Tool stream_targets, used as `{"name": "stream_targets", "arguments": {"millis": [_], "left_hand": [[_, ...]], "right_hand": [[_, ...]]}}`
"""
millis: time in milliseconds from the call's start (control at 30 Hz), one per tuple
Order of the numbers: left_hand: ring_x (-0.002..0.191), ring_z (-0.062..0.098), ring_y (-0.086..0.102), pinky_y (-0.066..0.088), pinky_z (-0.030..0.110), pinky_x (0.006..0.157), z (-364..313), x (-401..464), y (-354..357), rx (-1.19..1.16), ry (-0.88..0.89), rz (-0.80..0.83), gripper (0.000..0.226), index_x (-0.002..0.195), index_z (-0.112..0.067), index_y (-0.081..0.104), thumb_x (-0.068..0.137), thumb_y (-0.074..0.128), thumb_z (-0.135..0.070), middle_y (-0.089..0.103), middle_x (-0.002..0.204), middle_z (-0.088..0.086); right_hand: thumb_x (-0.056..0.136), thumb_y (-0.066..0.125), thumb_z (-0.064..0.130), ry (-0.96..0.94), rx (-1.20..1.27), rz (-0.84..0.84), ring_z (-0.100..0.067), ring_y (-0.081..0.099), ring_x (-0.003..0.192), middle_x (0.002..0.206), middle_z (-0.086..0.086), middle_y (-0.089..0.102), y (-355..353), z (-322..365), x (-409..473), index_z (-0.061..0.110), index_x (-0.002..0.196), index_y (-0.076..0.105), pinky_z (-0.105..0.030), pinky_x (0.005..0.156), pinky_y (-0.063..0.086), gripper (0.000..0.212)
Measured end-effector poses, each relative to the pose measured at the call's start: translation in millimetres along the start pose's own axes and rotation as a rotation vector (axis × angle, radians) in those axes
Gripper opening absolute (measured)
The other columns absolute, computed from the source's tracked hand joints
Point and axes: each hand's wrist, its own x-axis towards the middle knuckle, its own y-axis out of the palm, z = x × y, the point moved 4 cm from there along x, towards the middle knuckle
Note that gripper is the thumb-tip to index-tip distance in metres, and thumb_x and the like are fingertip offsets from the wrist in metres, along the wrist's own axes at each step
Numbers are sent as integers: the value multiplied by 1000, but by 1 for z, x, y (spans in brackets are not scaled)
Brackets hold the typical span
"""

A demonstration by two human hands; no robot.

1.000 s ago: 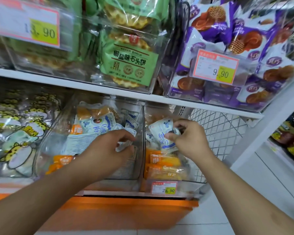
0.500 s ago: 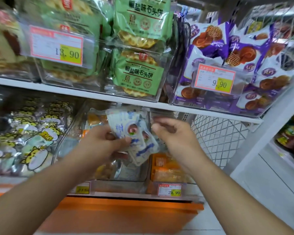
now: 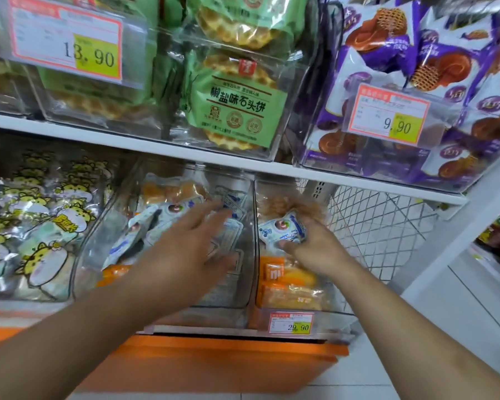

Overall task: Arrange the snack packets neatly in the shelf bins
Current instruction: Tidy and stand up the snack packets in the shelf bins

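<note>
Snack packets [image 3: 145,226] in white and blue wrappers lie in a loose heap inside the middle clear bin [image 3: 244,197] on the lower shelf, some resting on orange packets [image 3: 114,271] at the near end of that bin. The left hand [image 3: 185,249] is spread flat over the heap, fingers [image 3: 211,215] extended and reaching toward the far right corner of the bin; it is loose and grips nothing that can be seen, though whether the fingertips touch the packets below is hard to tell through the blur. In the clear bin just to the right [image 3: 338,307], the right hand [image 3: 315,249] is closed around one white and blue packet [image 3: 282,228], holding it above a stack of orange packets [image 3: 286,284] that fills the near part of that bin. A price tag reading 29.90 [image 3: 290,323] is fixed to the front of this right bin. To the left of the middle bin sit bags printed with yellow cartoon cats [image 3: 41,235]. On the white shelf board [image 3: 156,142] above, bins hold green packets of waffle-patterned biscuits [image 3: 237,102] with a 13.90 tag [image 3: 67,39], and to the right purple and white packets [image 3: 387,39] behind a 9.90 tag [image 3: 390,114]. A white wire mesh panel [image 3: 381,226] stands at the right end of the lower shelf, and an orange base [image 3: 214,362] runs beneath the shelf front.
</note>
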Motion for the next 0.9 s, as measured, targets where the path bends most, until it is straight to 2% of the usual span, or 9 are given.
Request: {"name": "stream_targets", "arguments": {"millis": [133,200,300,467,567,633,767,833,900], "left_hand": [[148,-13,5,12,19,120,-30,2,36,-77,128,259,64,158,-50,18,101,47,-57,4,162,-38],[147,-14,8,15,16,119,-32,4,44,-73,138,237,61,158,-46,23,102,47,-53,6,161,-39],[144,-14,19,17,9,112,-27,6,44,-136,120,173,57,155,-43,35,101,53,-49,21,159,-36],[119,-10,48,42,17,100,-24,8,27,-303,8,-33,52,141,-44,49,91,66,-50,52,137,-27],[114,-10,54,46,21,92,-28,9,15,-453,-53,-112,64,138,-47,46,81,74,-55,56,128,-28],[100,-5,67,54,25,80,-30,8,9,-601,-91,-97,51,126,-43,56,81,79,-48,71,112,-21],[69,6,72,55,30,52,-14,4,-9,-560,-198,-212,22,105,-33,69,86,80,-37,77,85,-13],[69,2,71,55,26,53,3,3,-21,-485,-257,-278,27,108,-30,68,85,81,-36,77,84,-12],[74,0,68,48,20,56,18,2,-29,-378,-301,-261,40,119,-28,63,84,82,-36,74,94,-14]], "right_hand": [[74,94,19,-27,93,-116,-10,70,80,103,7,74,-10,0,1,27,123,65,-21,67,56,58],[78,91,12,2,155,-133,-6,69,67,93,3,76,-13,-2,-1,21,108,69,-13,53,51,39],[82,89,14,-17,229,-164,4,64,53,77,8,75,-22,-2,-8,21,87,77,-18,45,49,15],[90,83,16,-85,576,-260,-9,78,82,87,9,81,-51,9,-30,20,96,81,-34,76,62,8],[91,80,13,-113,761,-85,-20,79,93,97,2,82,-50,27,-44,18,102,82,-45,86,61,12],[91,79,16,-135,758,58,-26,78,95,102,0,82,-40,42,-53,17,107,81,-50,84,62,16],[100,69,23,-163,644,123,-14,75,87,98,9,80,-36,51,-58,22,109,79,-27,70,58,13],[101,68,23,-107,555,16,-9,73,98,107,11,78,-44,32,-50,28,113,78,-32,90,59,16],[100,69,23,-73,303,-64,-2,67,103,118,15,73,-46,11,-43,30,119,76,-24,99,53,21]]}}
